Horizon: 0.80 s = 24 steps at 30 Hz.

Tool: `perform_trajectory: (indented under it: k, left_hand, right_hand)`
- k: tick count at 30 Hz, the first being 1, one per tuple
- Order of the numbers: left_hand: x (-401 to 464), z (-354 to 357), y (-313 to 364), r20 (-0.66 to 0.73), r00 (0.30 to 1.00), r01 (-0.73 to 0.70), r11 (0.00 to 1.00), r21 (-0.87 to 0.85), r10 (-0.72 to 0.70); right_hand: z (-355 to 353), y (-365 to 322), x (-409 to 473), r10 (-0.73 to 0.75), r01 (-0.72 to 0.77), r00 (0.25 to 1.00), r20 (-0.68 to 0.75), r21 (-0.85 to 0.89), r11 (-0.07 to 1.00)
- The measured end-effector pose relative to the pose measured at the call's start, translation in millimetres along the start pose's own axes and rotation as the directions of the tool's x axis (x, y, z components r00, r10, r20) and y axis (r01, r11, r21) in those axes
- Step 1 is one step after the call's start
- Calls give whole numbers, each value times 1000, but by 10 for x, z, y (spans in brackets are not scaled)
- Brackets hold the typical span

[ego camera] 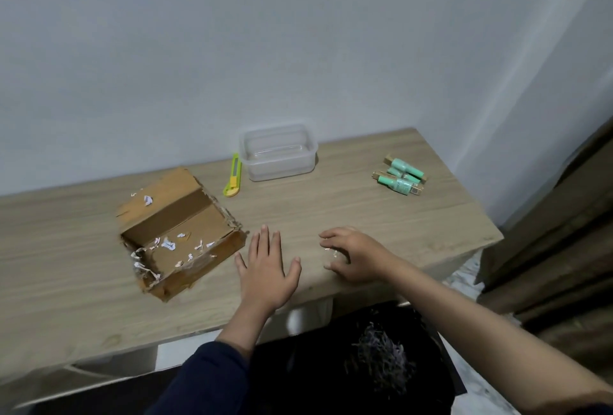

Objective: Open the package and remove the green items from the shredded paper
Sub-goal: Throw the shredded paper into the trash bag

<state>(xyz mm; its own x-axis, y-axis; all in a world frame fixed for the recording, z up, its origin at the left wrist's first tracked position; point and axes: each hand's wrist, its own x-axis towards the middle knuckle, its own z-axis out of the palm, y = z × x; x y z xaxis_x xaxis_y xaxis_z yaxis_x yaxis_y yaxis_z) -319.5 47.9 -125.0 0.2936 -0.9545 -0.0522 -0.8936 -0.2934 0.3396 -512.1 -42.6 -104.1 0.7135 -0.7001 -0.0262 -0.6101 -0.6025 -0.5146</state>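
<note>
I see my left hand (265, 268) lying flat on the tabletop (331, 212) at lower centre, fingers straight and spread wide, holding nothing. My right hand (348, 253), just right of it, is cupped with fingers curled down over a few scraps of shredded paper (331, 252) on the wood; whether they pinch any I cannot tell. The opened cardboard package (179, 235) sits left of centre, close beside my left hand, with paper bits strewn inside. The green items (399, 177) lie clustered at the right, well apart from the package. A yellow utility knife (233, 177) rests just beside a clear plastic container (278, 152) near the wall. More shredded paper sits in a black bag (381, 358) below the tabletop's edge.
</note>
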Motion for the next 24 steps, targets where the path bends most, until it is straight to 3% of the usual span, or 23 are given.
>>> perform_trajectory:
  k: [7,11,15,19,24]
  left_hand:
    - [-2,-19,-1,4,1000,-8,1000,-8,8]
    - [0,-22,-5,13,1000,-13,1000,-13,13]
    - [0,-29,-4,9,1000,-21,1000,-19,21]
    - [9,-8,-13,-3,1000,-29,1000,-3,29]
    - [12,5,-18,-11,999,-40,999,1,40]
  right_hand:
    - [158,-79,-234,-42,36,982,-185,-31,999]
    - [177,-94,-320,-53,37,979,-195,-83,996]
    - [141,-50,-531,118,-121,969,-215,0,993]
    - [46,-37,-946,317,-261,893,-320,205,943]
    - [120,2,-1434,520,-475,815,-255,218,852]
